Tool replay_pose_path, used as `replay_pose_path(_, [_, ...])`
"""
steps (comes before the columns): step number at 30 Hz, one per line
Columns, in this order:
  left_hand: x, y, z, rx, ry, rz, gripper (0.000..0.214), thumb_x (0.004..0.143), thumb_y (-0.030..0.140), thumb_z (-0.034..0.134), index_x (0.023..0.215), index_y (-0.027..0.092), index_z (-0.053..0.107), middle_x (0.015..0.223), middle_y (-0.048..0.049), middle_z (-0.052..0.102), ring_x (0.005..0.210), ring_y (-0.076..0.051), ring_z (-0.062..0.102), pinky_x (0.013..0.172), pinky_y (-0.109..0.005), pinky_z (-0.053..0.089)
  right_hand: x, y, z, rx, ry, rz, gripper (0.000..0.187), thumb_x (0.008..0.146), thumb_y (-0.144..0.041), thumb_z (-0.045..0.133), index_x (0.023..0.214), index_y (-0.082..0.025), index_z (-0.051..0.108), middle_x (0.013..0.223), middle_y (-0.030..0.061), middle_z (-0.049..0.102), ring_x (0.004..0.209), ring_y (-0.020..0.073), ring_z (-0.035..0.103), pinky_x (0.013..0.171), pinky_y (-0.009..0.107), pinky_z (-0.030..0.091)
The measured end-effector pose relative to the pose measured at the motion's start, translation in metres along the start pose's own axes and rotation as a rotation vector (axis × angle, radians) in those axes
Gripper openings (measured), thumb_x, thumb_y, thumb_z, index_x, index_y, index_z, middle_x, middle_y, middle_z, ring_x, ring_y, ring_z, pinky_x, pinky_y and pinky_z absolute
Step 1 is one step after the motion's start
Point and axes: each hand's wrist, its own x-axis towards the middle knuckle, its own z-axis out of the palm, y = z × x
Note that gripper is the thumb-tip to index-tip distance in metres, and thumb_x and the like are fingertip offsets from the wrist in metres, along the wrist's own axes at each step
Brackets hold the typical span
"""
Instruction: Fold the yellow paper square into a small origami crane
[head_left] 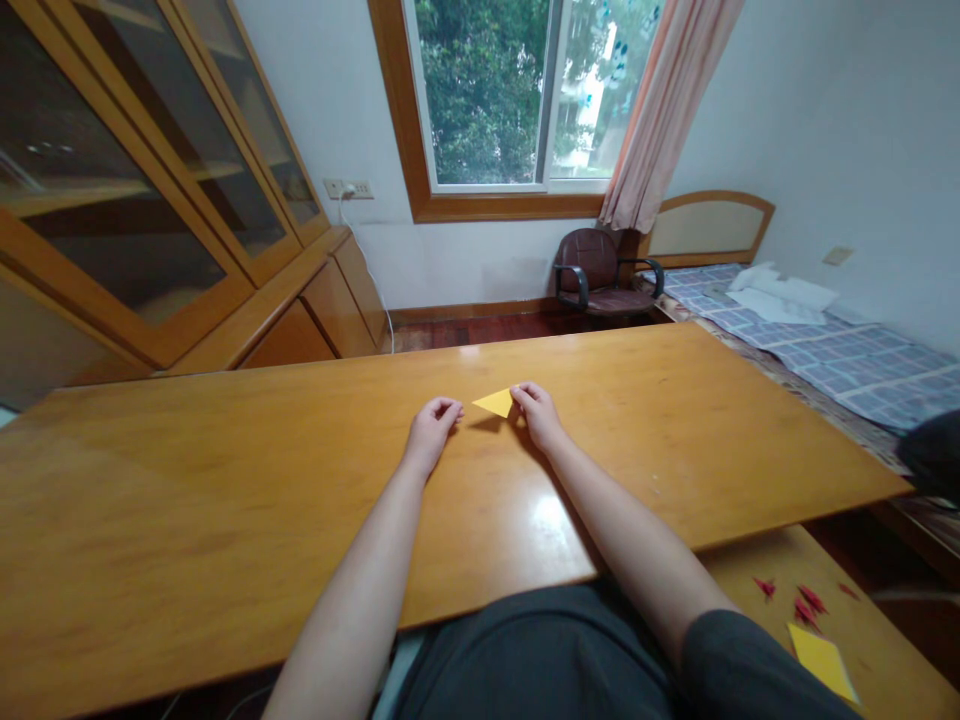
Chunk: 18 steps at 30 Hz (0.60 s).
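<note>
Two hands work over one wooden table [225, 500]: the right hand [534, 408] pinches one yellow paper triangle [495, 402] by its right end between thumb and fingers, while the left hand [436, 428], just beyond the paper's left tip, is curled with thumb and fingertips brought together, holding nothing visible. The triangle is just above the table's far middle, its sharp tip pointing left and its long axis running roughly left to right. On a lower wooden surface [750, 560] at near right lie one yellow sheet [823, 664] and at least four small red pieces [810, 599].
</note>
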Motion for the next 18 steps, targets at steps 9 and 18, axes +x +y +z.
replay_pose_path(9, [-0.0025, 0.0005, 0.0022, 0.031, -0.065, 0.044, 0.035, 0.075, 0.051, 0.068, 0.085, 0.017, 0.065, 0.081, -0.0034, 0.068, 0.07, -0.014, 0.06, 0.067, -0.025, 0.048, -0.0025, -0.0005, 0.0018, -0.014, -0.069, 0.025, 0.032, 0.072, -0.048, 0.068, 0.067, -0.019, 0.056, 0.059, -0.0045, 0.048, 0.056, 0.0101, 0.041, 0.057, 0.025, 0.033])
replay_pose_path(18, [-0.0047, 0.0012, 0.0006, 0.202, -0.135, 0.116, 0.027, 0.08, 0.044, 0.063, 0.078, 0.017, 0.066, 0.077, -0.0027, 0.069, 0.076, -0.017, 0.063, 0.074, -0.026, 0.047, -0.0054, -0.0049, 0.0036, -0.053, -0.081, 0.048, 0.034, 0.071, -0.051, 0.069, 0.068, -0.019, 0.058, 0.061, -0.0031, 0.052, 0.057, 0.0108, 0.045, 0.057, 0.024, 0.036])
